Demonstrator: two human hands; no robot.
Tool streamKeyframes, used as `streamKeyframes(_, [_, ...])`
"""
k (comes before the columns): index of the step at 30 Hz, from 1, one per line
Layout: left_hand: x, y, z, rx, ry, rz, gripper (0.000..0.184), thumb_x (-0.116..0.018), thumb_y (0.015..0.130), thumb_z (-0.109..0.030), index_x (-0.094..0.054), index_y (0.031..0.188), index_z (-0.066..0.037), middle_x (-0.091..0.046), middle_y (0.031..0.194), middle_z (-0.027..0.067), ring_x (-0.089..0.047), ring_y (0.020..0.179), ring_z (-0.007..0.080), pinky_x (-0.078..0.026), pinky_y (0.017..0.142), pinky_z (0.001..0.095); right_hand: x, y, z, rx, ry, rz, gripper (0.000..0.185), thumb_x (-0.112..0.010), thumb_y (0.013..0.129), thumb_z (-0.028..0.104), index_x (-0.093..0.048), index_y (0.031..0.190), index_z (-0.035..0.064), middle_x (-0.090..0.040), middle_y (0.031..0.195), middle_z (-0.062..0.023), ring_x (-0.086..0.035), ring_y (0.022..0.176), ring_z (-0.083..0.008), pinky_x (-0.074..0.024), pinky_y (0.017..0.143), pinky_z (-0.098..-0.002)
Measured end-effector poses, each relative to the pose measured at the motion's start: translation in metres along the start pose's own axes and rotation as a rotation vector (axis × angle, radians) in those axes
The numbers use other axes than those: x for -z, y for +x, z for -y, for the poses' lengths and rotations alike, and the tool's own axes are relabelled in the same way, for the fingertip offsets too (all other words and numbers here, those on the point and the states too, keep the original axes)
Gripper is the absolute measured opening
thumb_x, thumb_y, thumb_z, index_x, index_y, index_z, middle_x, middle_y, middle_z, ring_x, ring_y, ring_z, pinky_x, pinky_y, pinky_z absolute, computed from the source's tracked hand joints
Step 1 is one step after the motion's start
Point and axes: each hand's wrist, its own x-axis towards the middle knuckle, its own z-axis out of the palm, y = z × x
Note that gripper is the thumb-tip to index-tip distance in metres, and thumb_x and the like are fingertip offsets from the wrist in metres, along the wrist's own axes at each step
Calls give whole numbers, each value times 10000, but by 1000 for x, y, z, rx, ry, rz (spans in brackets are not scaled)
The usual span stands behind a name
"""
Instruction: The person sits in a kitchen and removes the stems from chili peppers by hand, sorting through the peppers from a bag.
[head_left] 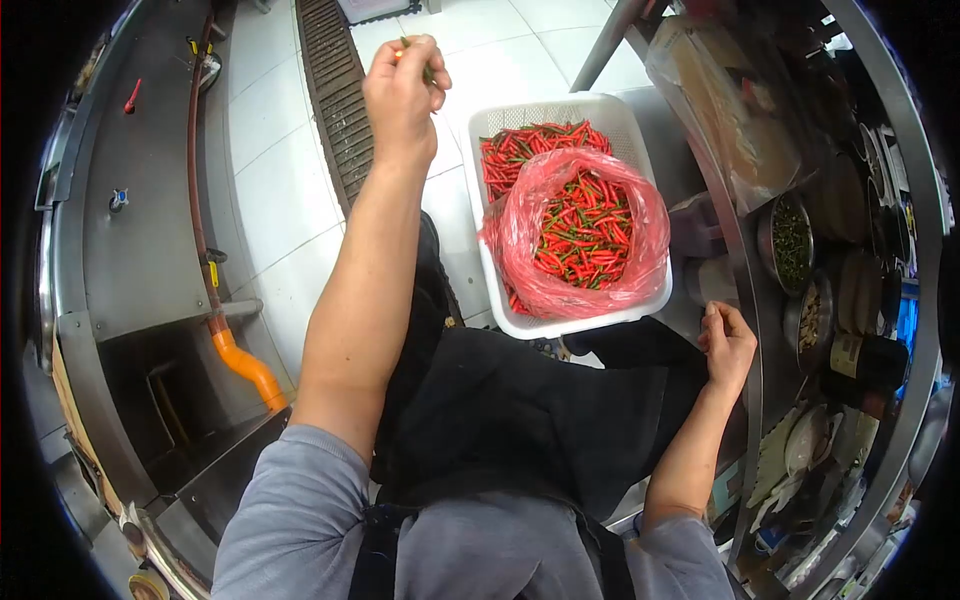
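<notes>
My left hand [405, 95] is raised over the floor, left of the basket. Its fingers are closed on small green pieces [428, 75] that look like chili stems. My right hand [728, 345] hovers beyond the basket's lower right corner, thumb and fingertips drawn together; whether anything is between them I cannot make out. Between the hands stands a white plastic basket [643, 125] holding loose red chilies [510, 150]. On top of these sits an open pink plastic bag [510, 245], full of red chilies with green stems [585, 230].
Steel shelving [735, 230] on the right holds a bowl of chopped greens [790, 240] and other containers. Along the left runs a steel counter [140, 230] with an orange pipe [245, 368] below. A floor drain grate [335, 100] crosses the white tiles [280, 180].
</notes>
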Motion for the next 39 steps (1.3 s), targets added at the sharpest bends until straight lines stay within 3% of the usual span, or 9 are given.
streamKeyframes(4, [1,7,34,125,162,56,85,-593,871,-147,-558,859,-71,-593,786,59,-556,607,108,-361,464,214,-2,-1,1,-36,21,-5,234,-693,866,201,-697,955,-15,-621,696,-37,-534,509,-78,-399,446,-225])
streamKeyframes(6, [-2,4,72,314,595,189,214,-634,845,-224,-622,976,-55,-664,919,116,-647,761,192,-486,607,285,-3,0,4,-32,-5,0,230,-694,866,196,-696,955,-16,-620,696,-37,-532,508,-77,-396,444,-223])
streamKeyframes(8, [33,-3,133,-132,1311,342,402,-661,820,-294,-634,1138,-50,-677,1068,163,-654,970,283,-504,831,351,-3,1,9,-48,-45,-1,225,-693,867,189,-696,955,-18,-618,697,-37,-529,510,-76,-391,443,-217])
streamKeyframes(9, [52,-1,145,61,1167,223,512,-684,795,-338,-617,1205,-38,-663,1125,184,-609,1090,323,-459,948,357,-3,3,9,-52,-63,23,225,-693,867,189,-696,955,-18,-618,697,-37,-529,510,-76,-391,443,-217])
streamKeyframes(12, [123,-18,184,407,801,-280,291,-668,798,-202,-679,1024,-19,-701,921,91,-633,768,170,-503,710,297,-3,-3,2,-55,-47,33,226,-692,870,186,-694,966,-19,-622,709,-33,-528,519,-73,-390,451,-210])
streamKeyframes(15, [181,-72,223,457,1168,-573,226,-570,811,-180,-642,861,28,-677,949,224,-651,887,359,-502,787,424,-8,1,2,3,42,46,230,-687,879,176,-682,1002,-18,-627,734,-27,-526,533,-68,-384,463,-196])
streamKeyframes(21, [220,-171,308,999,1579,323,331,-620,764,-172,-660,1052,-14,-632,1131,240,-611,1078,375,-497,926,423,-16,3,6,-42,-43,39,217,-669,891,150,-676,996,-40,-622,731,-46,-524,527,-76,-381,460,-199])
streamKeyframes(27, [230,-237,332,992,1533,380,265,-509,913,-218,-544,1118,-54,-611,1110,209,-596,1068,372,-495,881,474,-12,10,3,-39,-94,60,198,-659,890,110,-667,980,-67,-617,731,-66,-535,530,-85,-398,464,-209])
streamKeyframes(39, [292,-261,409,748,1502,267,192,-594,831,-210,-585,934,-47,-662,887,201,-656,868,380,-534,786,440,-19,20,17,-20,-203,93,123,-662,858,46,-678,925,-57,-594,707,-57,-550,530,-92,-411,475,-213])
